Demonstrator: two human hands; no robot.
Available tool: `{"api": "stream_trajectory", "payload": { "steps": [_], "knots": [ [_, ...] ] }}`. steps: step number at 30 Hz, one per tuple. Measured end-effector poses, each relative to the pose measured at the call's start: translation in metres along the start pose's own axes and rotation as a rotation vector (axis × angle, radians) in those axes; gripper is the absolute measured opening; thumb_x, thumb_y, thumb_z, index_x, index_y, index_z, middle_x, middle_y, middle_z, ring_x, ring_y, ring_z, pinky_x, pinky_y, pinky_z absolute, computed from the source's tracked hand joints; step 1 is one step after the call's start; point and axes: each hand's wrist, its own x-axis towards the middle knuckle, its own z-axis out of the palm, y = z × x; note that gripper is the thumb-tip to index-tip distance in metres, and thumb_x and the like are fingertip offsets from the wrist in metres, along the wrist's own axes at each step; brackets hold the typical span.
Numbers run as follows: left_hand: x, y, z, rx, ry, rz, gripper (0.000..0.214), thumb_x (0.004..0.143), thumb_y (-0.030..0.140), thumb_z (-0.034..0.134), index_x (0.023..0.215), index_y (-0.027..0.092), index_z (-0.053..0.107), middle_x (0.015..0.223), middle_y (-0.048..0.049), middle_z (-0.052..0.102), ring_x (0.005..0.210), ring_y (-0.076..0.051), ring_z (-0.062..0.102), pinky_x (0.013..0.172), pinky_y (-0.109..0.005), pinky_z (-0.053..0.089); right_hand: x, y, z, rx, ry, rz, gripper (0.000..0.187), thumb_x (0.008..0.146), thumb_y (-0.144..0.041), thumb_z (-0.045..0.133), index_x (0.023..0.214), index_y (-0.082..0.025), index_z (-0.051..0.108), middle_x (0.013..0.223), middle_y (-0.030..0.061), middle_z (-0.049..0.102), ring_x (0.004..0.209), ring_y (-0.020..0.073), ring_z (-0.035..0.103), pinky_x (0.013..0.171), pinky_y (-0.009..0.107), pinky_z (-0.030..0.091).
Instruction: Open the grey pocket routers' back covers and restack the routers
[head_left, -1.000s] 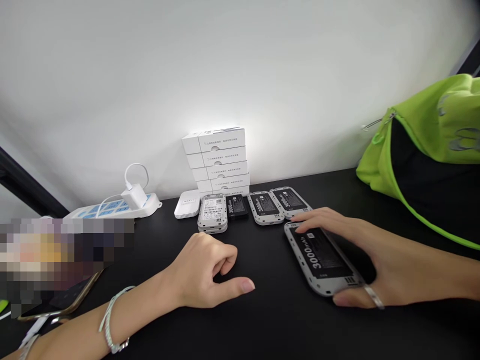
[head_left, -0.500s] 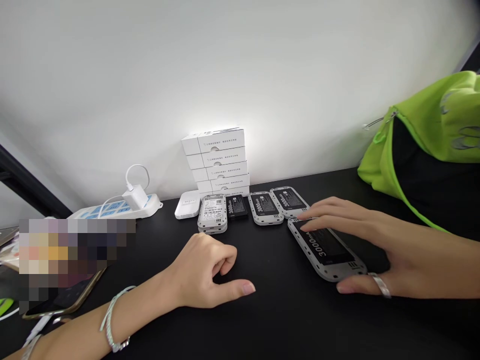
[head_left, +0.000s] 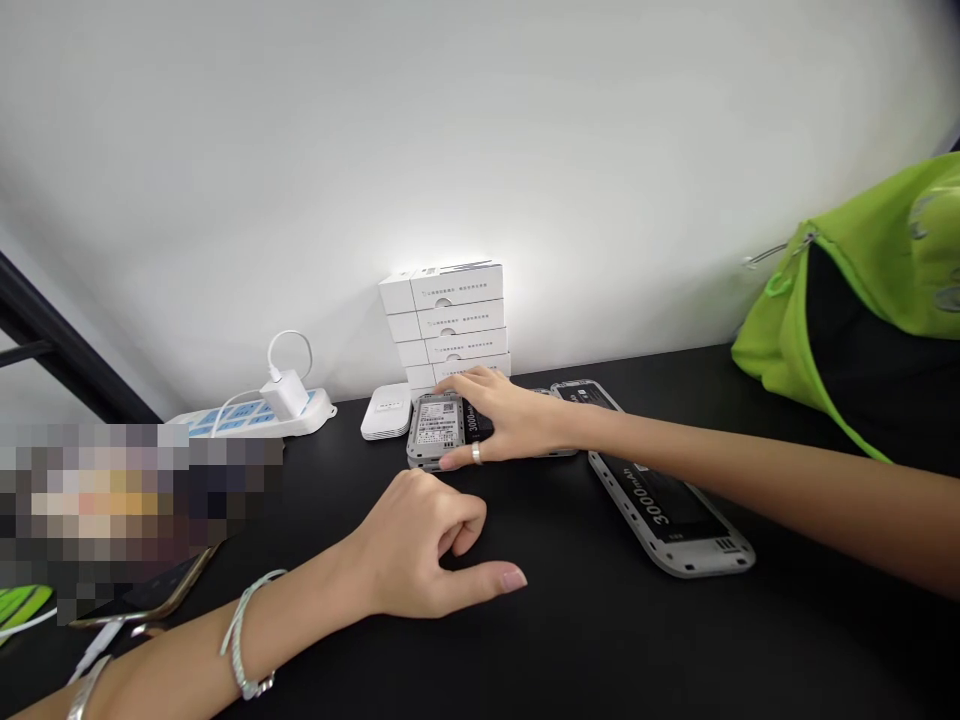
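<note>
My right hand (head_left: 517, 415) spans the top pocket router (head_left: 437, 424) of a small stack, thumb at its front edge and fingertips at its far edge. This router's back is off and a printed label shows in its bay. A loose black 3000mAh battery (head_left: 475, 424) lies beside the stack, partly under my palm. My left hand (head_left: 424, 545) rests on the black table in front, empty, fingers loosely curled and thumb stretched out apart. Under my right forearm lies another router with a battery in it (head_left: 667, 500); more such routers behind it are partly hidden.
White boxes (head_left: 461, 320) are stacked against the wall. Left of the routers lies a pile of white covers (head_left: 387, 412). A power strip (head_left: 319, 412) with a plugged-in charger (head_left: 285, 394) and a phone (head_left: 172, 590) are at left. A green bag (head_left: 847, 260) stands at right.
My right hand has moved left from the nearest battery-fitted router, leaving it on the table, to the router stack. My left hand keeps its pose. The view has shifted slightly.
</note>
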Motion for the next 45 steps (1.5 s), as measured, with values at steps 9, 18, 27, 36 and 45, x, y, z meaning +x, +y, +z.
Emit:
{"api": "stream_trajectory", "payload": {
  "steps": [9, 18, 27, 36, 45],
  "knots": [
    [-0.001, 0.002, -0.001, -0.002, 0.001, 0.011, 0.054, 0.081, 0.059, 0.059, 0.054, 0.018, 0.037, 0.039, 0.0079, 0.032, 0.036, -0.006, 0.029, 0.044, -0.022, 0.024, 0.009, -0.015, -0.009, -0.026, -0.12, 0.107, 0.106, 0.062, -0.063, 0.073, 0.145, -0.02, 0.023, 0.133, 0.0191, 0.05, 0.124, 0.0414, 0.043, 0.093, 0.053, 0.041],
    [-0.002, 0.004, 0.002, 0.067, 0.225, 0.015, 0.053, 0.074, 0.051, 0.072, 0.051, 0.016, 0.039, 0.038, 0.0087, 0.033, 0.035, -0.004, 0.03, 0.041, -0.02, 0.024, -0.052, -0.014, -0.026, 0.043, -0.044, 0.217, 0.101, 0.055, -0.062, 0.079, 0.137, -0.026, 0.032, 0.128, 0.0117, 0.05, 0.122, 0.0382, 0.039, 0.094, 0.051, 0.041],
    [0.002, 0.008, -0.001, 0.02, 0.11, -0.047, 0.061, 0.06, 0.058, 0.08, 0.05, 0.017, 0.035, 0.04, 0.0091, 0.033, 0.036, -0.004, 0.028, 0.04, -0.021, 0.02, -0.077, -0.032, -0.01, 0.142, -0.208, 0.239, 0.109, 0.053, -0.064, 0.08, 0.143, -0.029, 0.03, 0.134, 0.0113, 0.045, 0.126, 0.0419, 0.034, 0.093, 0.054, 0.044],
    [0.002, 0.011, -0.004, 0.049, 0.095, -0.076, 0.057, 0.062, 0.049, 0.079, 0.051, 0.018, 0.033, 0.041, 0.0093, 0.034, 0.037, -0.004, 0.029, 0.042, -0.021, 0.023, -0.025, 0.02, -0.022, -0.03, -0.028, 0.089, 0.054, 0.083, -0.047, 0.061, 0.127, -0.019, 0.047, 0.13, 0.0146, 0.054, 0.122, 0.031, 0.049, 0.097, 0.046, 0.044],
    [0.002, 0.011, -0.004, 0.053, 0.085, -0.081, 0.058, 0.062, 0.051, 0.079, 0.052, 0.018, 0.032, 0.041, 0.0095, 0.033, 0.037, -0.004, 0.029, 0.042, -0.021, 0.023, -0.005, 0.015, -0.013, -0.063, -0.078, 0.136, 0.072, 0.073, -0.04, 0.073, 0.132, -0.016, 0.041, 0.128, 0.0166, 0.057, 0.118, 0.0357, 0.052, 0.095, 0.05, 0.043]
  ]
}}
